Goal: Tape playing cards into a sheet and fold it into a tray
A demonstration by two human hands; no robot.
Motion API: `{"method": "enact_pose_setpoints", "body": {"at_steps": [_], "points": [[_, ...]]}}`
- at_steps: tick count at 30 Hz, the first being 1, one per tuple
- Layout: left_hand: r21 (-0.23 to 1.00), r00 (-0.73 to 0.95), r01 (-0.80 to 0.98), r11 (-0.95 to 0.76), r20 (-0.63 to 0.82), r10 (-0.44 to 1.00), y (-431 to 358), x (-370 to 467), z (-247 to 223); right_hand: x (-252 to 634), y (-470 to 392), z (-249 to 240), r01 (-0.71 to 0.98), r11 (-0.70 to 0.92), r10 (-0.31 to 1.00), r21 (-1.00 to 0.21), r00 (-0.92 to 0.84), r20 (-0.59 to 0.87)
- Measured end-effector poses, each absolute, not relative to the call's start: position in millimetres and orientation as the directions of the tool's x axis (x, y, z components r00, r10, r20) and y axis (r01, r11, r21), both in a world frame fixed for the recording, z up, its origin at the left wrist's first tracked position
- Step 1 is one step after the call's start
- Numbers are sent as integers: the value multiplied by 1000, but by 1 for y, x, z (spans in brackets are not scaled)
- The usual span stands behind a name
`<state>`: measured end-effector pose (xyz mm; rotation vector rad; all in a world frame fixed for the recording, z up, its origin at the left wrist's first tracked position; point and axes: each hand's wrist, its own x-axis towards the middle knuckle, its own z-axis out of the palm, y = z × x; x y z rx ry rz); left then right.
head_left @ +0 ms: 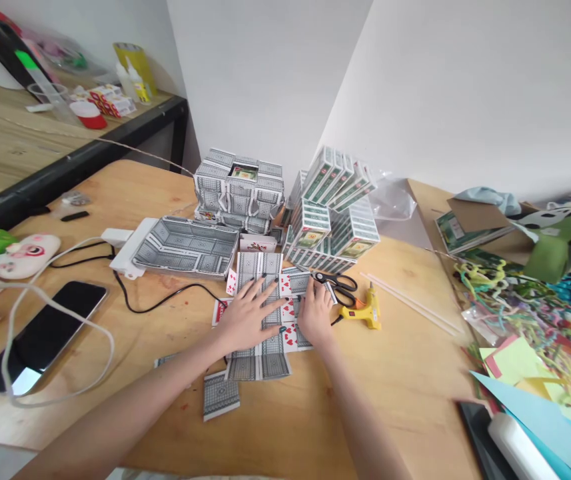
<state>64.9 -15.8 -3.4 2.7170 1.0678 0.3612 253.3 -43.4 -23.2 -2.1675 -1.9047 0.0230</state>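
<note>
A flat sheet of joined playing cards lies on the table, mostly patterned backs up, with red heart faces along its middle strip. My left hand rests on it, open, fingers spread. At the sheet's right side, my right hand has its fingers bent and close together on a card edge; the fingertips are partly hidden. Black-handled scissors lie just beyond that hand. A yellow glue gun is to its right. One small stack of cards sits nearer me.
Behind are a card-covered tray, a card-covered box and stacked card boxes. A phone and a looped white cable lie left. Clear glue sticks, coloured scraps and craft materials lie right.
</note>
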Motion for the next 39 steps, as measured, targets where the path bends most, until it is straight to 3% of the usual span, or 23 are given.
{"method": "enact_pose_setpoints", "body": {"at_steps": [21,39], "points": [[236,684,672,-702,163,711,-17,68,-5,235,-44,-21,969,-115,973,-220,155,172],[217,704,657,-722,165,690,-17,68,-4,225,-42,-23,935,-110,964,-337,183,193]]}}
